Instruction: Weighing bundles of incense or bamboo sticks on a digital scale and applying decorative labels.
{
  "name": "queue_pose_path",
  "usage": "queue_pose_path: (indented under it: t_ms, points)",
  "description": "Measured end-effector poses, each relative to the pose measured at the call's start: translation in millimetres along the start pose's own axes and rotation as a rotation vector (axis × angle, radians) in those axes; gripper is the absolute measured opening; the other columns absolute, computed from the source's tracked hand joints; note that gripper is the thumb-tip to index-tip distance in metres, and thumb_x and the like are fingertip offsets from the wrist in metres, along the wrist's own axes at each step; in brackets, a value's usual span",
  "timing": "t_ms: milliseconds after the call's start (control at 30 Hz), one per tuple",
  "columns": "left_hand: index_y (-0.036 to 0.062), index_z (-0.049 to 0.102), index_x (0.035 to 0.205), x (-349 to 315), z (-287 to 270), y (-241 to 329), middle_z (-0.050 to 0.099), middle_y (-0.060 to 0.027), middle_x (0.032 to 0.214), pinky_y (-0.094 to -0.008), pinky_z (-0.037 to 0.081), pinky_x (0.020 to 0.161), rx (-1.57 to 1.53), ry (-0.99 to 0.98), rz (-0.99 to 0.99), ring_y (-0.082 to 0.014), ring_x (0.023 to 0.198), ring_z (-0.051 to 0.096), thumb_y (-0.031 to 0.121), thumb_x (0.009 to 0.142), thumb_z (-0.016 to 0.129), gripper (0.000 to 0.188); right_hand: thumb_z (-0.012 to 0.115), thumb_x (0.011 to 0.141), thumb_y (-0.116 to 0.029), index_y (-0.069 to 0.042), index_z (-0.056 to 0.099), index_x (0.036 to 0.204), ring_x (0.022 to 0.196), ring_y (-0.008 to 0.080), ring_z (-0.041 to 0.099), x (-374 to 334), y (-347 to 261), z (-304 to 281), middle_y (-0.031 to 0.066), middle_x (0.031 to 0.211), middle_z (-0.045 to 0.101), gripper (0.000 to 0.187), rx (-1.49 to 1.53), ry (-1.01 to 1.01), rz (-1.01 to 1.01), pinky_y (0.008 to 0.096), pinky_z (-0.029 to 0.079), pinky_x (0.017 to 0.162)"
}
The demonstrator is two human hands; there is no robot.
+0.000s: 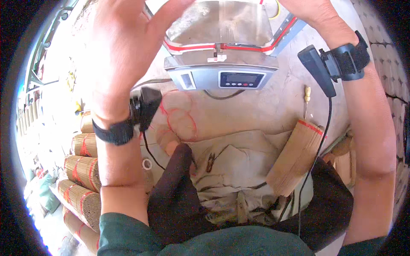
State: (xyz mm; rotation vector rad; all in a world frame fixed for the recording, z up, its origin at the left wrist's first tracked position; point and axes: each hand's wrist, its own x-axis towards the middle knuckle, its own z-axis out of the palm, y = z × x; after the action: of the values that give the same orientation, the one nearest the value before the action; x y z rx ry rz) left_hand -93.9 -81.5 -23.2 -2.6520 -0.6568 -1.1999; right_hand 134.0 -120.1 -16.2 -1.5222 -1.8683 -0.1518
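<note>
Both hands are rising over the scale [222, 64]: the left hand [124, 47] is spreading its fingers open, empty, while the right hand [318, 15] is running off frame, fingers impossible to judge. The stick bundle [294, 158] is lying on the lap, light, stiff, probably brittle; best grasped around its middle.

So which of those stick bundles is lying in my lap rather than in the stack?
The bundle leaning by your right thigh, on the beige cloth, with a red band at its upper end. The other bundles are piled to your left, below your left forearm.
</note>
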Motion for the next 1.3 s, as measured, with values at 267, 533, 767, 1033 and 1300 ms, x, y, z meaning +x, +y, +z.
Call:
queue_pose_path:
  t_ms: [267,533,767,1033,1300]
  points:
    - [-0.0019,0.058,0.097,58.7,15.3,20.0,0.062,-0.0184,0.086,-0.0386,0.047,0.071,-0.112,-0.795,0.086,-0.0347,0.079,0.060,0.048,0.085,0.059,0.052,0.053,0.081,-0.023,0.001,0.062,0.076,0.062,0.0360,0.060,-29.5,-25.8,-9.5,0.0208,0.068,0.060,0.026,0.042,-0.083,0.191,0.0410,0.049,0.062]
    - [0.0011,0.061,0.083,36.7,16.8,25.0,0.059,-0.0142,0.071,-0.0343,0.044,0.059,-0.366,-0.811,-0.120,-0.0241,0.063,0.057,0.033,0.077,0.074,0.035,0.050,0.089,-0.028,0.005,0.063,0.091,0.079,0.0285,0.063,-63.8,2.9,-23.7,0.0193,0.085,0.065,0.035,0.626,-0.069,0.549,0.0351,0.049,0.074]
    - [-0.0003,0.058,0.088,38.8,20.1,31.8,0.051,-0.0070,0.066,-0.0284,0.041,0.059,-0.428,-0.851,-0.272,-0.0139,0.062,0.044,0.036,0.075,0.076,0.043,0.031,0.095,-0.056,0.001,0.037,0.137,0.124,0.0257,0.045,-194.0,91.7,59.0,0.0172,0.135,0.047,0.071,0.945,-0.265,1.449,0.0404,0.033,0.104]
    - [-0.0018,0.058,0.098,35.5,21.9,30.9,0.058,-0.0040,0.073,-0.0255,0.044,0.063,-0.405,-0.834,-0.257,-0.0119,0.068,0.053,0.043,0.074,0.075,0.054,0.027,0.095,-0.058,0.006,0.043,0.132,0.126,0.0284,0.041,-238.3,88.9,135.8,0.0203,0.134,0.047,0.075,1.023,-0.183,1.403,0.0377,0.027,0.107]
    - [-0.0017,0.059,0.099,37.2,19.5,28.3,0.059,-0.0057,0.075,-0.0259,0.044,0.064,-0.421,-0.871,-0.271,-0.0123,0.068,0.052,0.035,0.077,0.075,0.045,0.029,0.095,-0.056,0.005,0.049,0.128,0.116,0.0265,0.051,-253.7,69.6,128.3,0.0194,0.125,0.055,0.072,0.868,-0.351,1.407,0.0357,0.036,0.100]
